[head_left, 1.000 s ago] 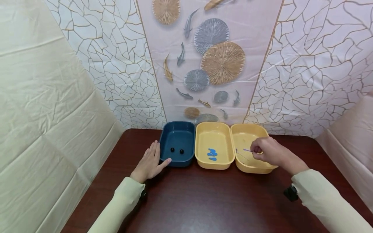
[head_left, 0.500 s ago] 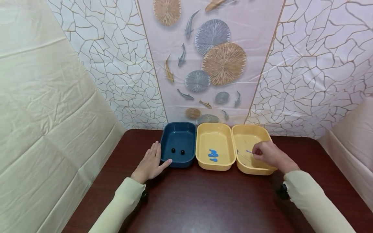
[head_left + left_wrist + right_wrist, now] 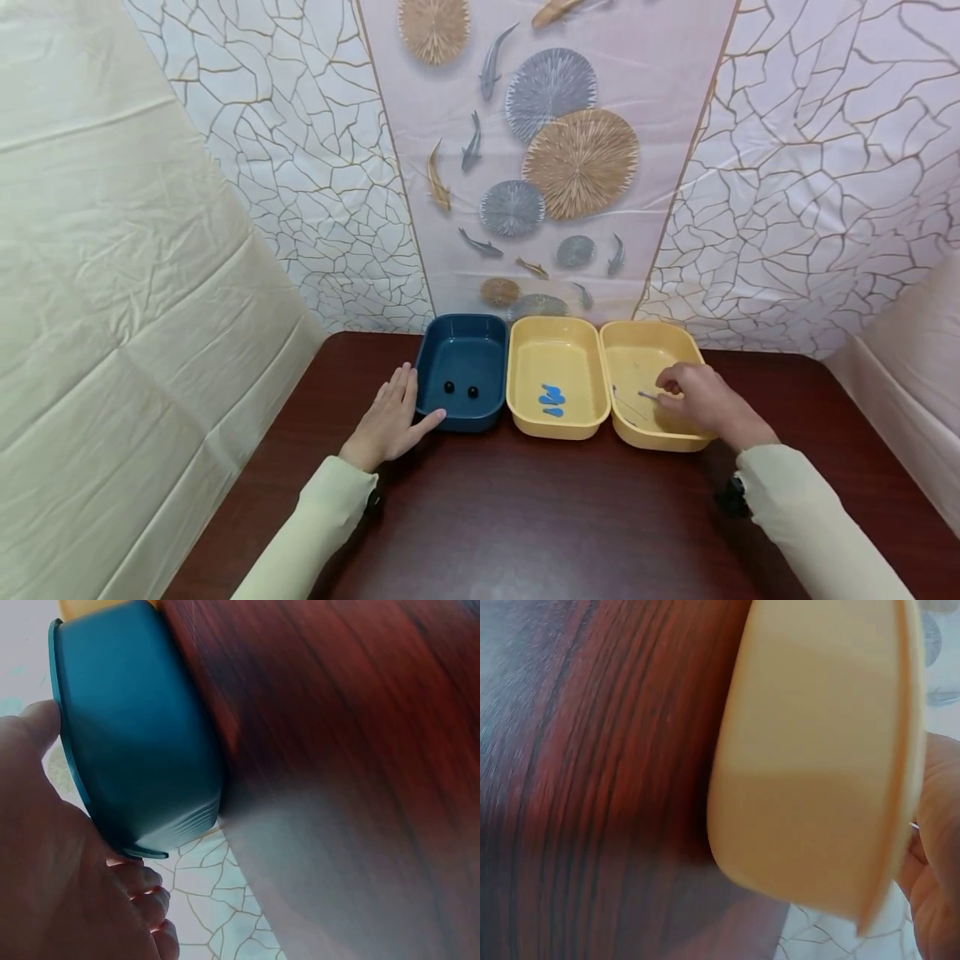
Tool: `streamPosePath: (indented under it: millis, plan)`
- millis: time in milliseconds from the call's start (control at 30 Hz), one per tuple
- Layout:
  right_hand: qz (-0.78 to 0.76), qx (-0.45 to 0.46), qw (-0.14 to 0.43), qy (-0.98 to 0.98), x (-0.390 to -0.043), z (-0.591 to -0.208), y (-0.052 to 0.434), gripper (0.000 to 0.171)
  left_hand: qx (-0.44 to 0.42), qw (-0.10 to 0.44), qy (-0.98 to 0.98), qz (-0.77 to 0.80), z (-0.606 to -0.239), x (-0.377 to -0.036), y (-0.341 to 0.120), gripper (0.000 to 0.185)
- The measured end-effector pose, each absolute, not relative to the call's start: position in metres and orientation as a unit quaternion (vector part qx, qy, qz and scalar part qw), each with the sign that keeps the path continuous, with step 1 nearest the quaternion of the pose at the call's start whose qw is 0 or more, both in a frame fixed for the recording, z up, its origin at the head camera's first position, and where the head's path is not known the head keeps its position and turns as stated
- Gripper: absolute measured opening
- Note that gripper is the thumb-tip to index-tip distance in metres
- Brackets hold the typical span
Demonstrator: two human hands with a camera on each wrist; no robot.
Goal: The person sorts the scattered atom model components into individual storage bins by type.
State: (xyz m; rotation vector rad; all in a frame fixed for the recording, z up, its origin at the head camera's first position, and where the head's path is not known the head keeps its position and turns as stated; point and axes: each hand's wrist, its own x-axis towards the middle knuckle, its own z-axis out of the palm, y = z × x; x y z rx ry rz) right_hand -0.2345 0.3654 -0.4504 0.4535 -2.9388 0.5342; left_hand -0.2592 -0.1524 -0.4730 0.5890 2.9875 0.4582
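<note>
We have 3 trays in a row at frame centre on the counter (image 3: 525, 517). Left hand (image 3: 390, 421) lies flat, grip released, bracing the blue tray (image 3: 462, 333). Right hand (image 3: 693, 400) pinches a thin purple-tipped pin (image 3: 645, 395) low inside the right yellow tray (image 3: 637, 337).

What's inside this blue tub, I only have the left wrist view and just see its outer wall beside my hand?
Observer: Two small black beads lie on the floor of the blue tub.
Operator: What's the right hand doing?
Observer: The right hand is inside the right yellow tub, its fingers pinching a thin purple-tipped pin.
Operator: Anything in the middle tub?
Observer: The middle yellow tub holds a few small blue flat pieces.
</note>
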Motion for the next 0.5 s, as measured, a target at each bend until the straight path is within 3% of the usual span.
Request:
streamPosePath:
  millis: [300, 500]
  plan:
    - [0.138, 0.140, 0.112, -0.974, -0.205, -0.424, 0.365, 0.036, 0.183, 0.042, 0.969, 0.157, -0.469, -0.261, -0.156, 0.104]
    - [0.118, 0.102, 0.106, -0.982, -0.185, -0.409, 0.364, 0.062, 0.185, 0.044, 0.966, 0.173, -0.467, -0.262, -0.159, 0.105]
